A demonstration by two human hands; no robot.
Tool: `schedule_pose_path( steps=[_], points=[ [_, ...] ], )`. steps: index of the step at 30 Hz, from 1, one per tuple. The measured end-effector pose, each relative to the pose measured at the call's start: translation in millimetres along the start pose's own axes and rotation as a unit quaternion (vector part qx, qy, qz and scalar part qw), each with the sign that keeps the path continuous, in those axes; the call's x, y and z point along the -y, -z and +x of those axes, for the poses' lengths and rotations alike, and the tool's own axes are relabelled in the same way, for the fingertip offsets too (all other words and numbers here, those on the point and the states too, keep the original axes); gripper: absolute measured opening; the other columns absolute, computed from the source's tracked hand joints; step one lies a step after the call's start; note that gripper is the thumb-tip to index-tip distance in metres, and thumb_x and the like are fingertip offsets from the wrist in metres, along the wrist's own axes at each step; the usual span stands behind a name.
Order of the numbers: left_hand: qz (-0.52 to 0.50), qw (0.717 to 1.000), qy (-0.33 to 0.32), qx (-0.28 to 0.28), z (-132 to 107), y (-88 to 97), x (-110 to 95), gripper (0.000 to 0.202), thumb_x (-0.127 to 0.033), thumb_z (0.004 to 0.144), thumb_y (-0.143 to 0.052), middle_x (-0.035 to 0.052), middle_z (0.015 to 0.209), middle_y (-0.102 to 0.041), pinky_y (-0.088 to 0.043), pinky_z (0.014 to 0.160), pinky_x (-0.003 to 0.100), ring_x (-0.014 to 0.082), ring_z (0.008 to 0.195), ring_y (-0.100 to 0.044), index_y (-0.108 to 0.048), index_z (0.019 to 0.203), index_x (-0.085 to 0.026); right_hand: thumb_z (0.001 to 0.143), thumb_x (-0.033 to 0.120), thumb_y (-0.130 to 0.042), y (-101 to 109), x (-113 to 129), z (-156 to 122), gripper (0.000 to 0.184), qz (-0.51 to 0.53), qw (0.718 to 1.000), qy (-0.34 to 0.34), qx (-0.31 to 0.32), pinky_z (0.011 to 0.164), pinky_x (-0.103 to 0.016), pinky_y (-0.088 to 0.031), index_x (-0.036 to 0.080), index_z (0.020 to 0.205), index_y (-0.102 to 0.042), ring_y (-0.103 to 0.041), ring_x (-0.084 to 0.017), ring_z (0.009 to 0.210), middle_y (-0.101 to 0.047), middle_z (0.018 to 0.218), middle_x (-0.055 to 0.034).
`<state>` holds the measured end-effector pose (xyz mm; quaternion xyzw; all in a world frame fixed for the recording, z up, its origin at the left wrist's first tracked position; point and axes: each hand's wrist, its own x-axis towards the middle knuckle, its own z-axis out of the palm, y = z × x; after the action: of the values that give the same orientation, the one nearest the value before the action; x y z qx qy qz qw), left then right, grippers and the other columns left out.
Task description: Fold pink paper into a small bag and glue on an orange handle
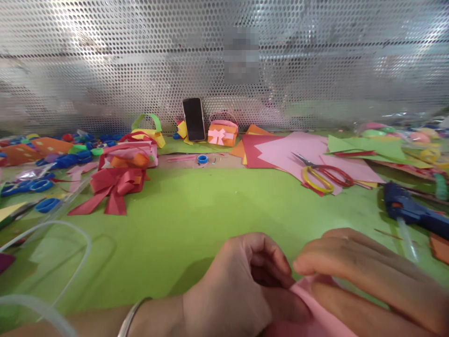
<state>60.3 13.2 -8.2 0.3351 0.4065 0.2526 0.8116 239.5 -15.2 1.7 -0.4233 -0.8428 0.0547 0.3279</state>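
Observation:
Low in the head view, a sheet of pink paper [326, 318] lies under and between my two hands, partly cut off by the bottom edge. My left hand [242, 285] has its fingers curled and its thumb laid along the paper, gripping its edge. From the right, my right hand [368, 276] reaches over the same paper, thumb below and fingers above, closed on it near the left fingertips. A fold seems to run along the paper's upper edge; the rest is hidden by my hands.
Scissors [319, 173] rest on pink sheets [291, 147] at the back. A blue glue gun [414, 206] lies right. Red paper bows [115, 185] and blue scissors [31, 186] are left. A phone [194, 119] leans against the perforated metal panel [140, 70]; a white tube [80, 224] curves at left.

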Motion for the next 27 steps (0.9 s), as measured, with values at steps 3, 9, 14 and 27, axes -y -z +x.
schedule_pose_path(
  steps=[3, 9, 14, 27],
  points=[
    [0.011, 1.0, 0.003, 0.005, -0.4, 1.0, 0.1, 0.039, -0.009, 0.039, -0.084, -0.005, 0.061, -0.064, -0.041, 0.051, 0.017, 0.0061, 0.054, -0.055, -0.059, 0.068, -0.016, 0.085, 0.016, -0.05, 1.5, 0.6, 2.8, 0.018, -0.002, 1.0, -0.002, 0.009, 0.063, -0.028, -0.05, 0.029, 0.077, -0.06, -0.062, -0.015, 0.065, -0.068, 0.072, 0.0029],
    [0.01, 1.0, -0.008, 0.003, 1.1, -1.0, 3.0, 0.032, -0.006, 0.042, -0.08, -0.0065, 0.058, -0.062, -0.04, 0.05, 0.016, 0.0048, 0.052, -0.053, -0.059, 0.063, -0.016, 0.077, 0.01, -0.049, -5.7, 2.3, -0.6, 0.018, -0.008, 0.997, -0.075, 0.028, 0.054, -0.025, -0.045, 0.026, 0.069, -0.049, -0.059, -0.014, 0.061, -0.059, 0.063, 0.0035],
    [0.029, 0.999, -0.01, 0.017, 0.1, -0.9, 3.7, 0.035, -0.005, 0.042, -0.082, -0.0045, 0.063, -0.065, -0.044, 0.058, 0.018, 0.0065, 0.057, -0.056, -0.061, 0.068, -0.015, 0.087, 0.017, -0.05, -6.7, 4.1, -3.2, 0.019, 0.014, 0.997, -0.067, 0.045, 0.054, -0.024, -0.043, 0.024, 0.069, -0.048, -0.054, -0.013, 0.062, -0.054, 0.063, 0.0033],
    [0.009, 0.999, -0.034, -0.016, -4.0, -0.8, -5.1, 0.035, -0.008, 0.05, -0.077, -0.0025, 0.072, -0.067, -0.042, 0.059, 0.02, 0.0075, 0.062, -0.057, -0.063, 0.081, -0.015, 0.091, 0.041, -0.054, 8.0, -7.7, -5.6, 0.016, -0.034, 0.998, 0.047, 0.019, 0.067, -0.027, -0.047, 0.027, 0.091, -0.062, -0.056, -0.017, 0.079, -0.056, 0.091, -0.003]
  ],
)
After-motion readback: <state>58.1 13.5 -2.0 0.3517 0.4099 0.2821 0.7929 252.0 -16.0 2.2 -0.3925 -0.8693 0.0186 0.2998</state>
